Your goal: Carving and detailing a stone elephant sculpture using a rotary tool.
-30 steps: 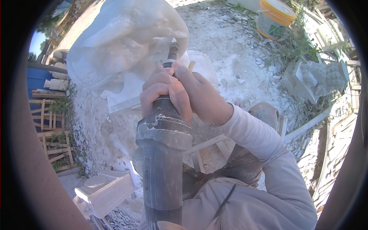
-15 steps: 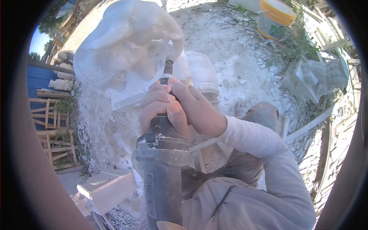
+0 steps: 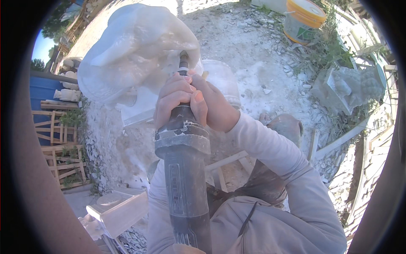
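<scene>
A long dark straight grinder (image 3: 186,178), dusted with white, points away from me. Its narrow tip (image 3: 183,57) meets the outline of a pale, rounded, lumpy stone (image 3: 135,46); actual contact cannot be made out. My left hand (image 3: 174,99) wraps the grinder's neck from beneath, fingers curled over it and thumb on the right side. From the right, my right hand (image 3: 218,106) is closed on the neck farther forward, its index finger and thumb near the collar. My left forearm is partly hidden behind the tool body.
Behind my hands stands a white dusty tub (image 3: 220,80). Stone chips litter the ground. At lower left is a carved white stone piece (image 3: 122,211), with wooden pallets (image 3: 63,156) beyond. Far right are a yellow-rimmed bucket (image 3: 302,21) and plastic sheeting (image 3: 347,89).
The grinder has moved slightly forward, its tip nearer the stone, and its rear end has swung right. Both hands have travelled with it, keeping their hold.
</scene>
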`<state>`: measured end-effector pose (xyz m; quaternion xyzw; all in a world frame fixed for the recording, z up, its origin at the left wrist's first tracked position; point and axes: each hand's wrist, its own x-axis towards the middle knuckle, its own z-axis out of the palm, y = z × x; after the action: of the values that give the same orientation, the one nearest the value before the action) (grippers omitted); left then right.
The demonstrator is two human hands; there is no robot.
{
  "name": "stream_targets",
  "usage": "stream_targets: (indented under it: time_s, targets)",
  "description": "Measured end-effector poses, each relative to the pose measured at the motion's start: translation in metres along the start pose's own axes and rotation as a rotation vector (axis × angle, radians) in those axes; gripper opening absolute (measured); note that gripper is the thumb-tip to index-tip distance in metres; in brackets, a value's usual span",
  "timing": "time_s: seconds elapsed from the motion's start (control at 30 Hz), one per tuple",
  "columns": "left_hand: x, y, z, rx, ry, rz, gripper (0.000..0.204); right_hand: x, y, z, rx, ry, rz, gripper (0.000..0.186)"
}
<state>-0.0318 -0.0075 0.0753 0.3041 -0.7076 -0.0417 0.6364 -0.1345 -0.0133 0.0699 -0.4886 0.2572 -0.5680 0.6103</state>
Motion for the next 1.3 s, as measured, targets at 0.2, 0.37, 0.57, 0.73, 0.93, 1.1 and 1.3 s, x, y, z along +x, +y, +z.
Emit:
stream_targets:
  time_s: [0.2, 0.37, 0.57, 0.73, 0.93, 1.1, 1.3]
  targets:
    - [0.003, 0.006, 0.002, 0.009, -0.001, -0.019, 0.023, 0.002, -0.005, 0.000, 0.086, -0.057, 0.102, 0.051]
    - [0.003, 0.005, 0.002, 0.007, -0.015, 0.006, 0.022, -0.003, -0.003, 0.002, 0.191, 0.018, 0.096, 0.047]
    - [-0.005, 0.012, -0.013, 0.010, 0.023, 0.005, 0.023, -0.009, 0.006, -0.006, -0.194, -0.244, -0.007, 0.049]
    - [-0.018, 0.025, -0.030, -0.008, 0.066, 0.017, 0.024, -0.025, 0.008, 0.007, -0.090, -0.306, 0.144, 0.046]
    - [-0.010, 0.012, -0.024, 0.055, 0.018, 0.041, 0.030, -0.009, 0.004, 0.012, -0.158, -0.198, 0.013, 0.043]
    - [-0.005, 0.003, -0.015, 0.023, 0.053, 0.026, 0.027, 0.004, 0.003, 0.008, 0.188, -0.165, 0.326, 0.039]
    - [-0.016, 0.012, -0.024, 0.046, 0.006, -0.006, 0.026, -0.005, 0.004, 0.012, 0.309, -0.153, 0.397, 0.044]
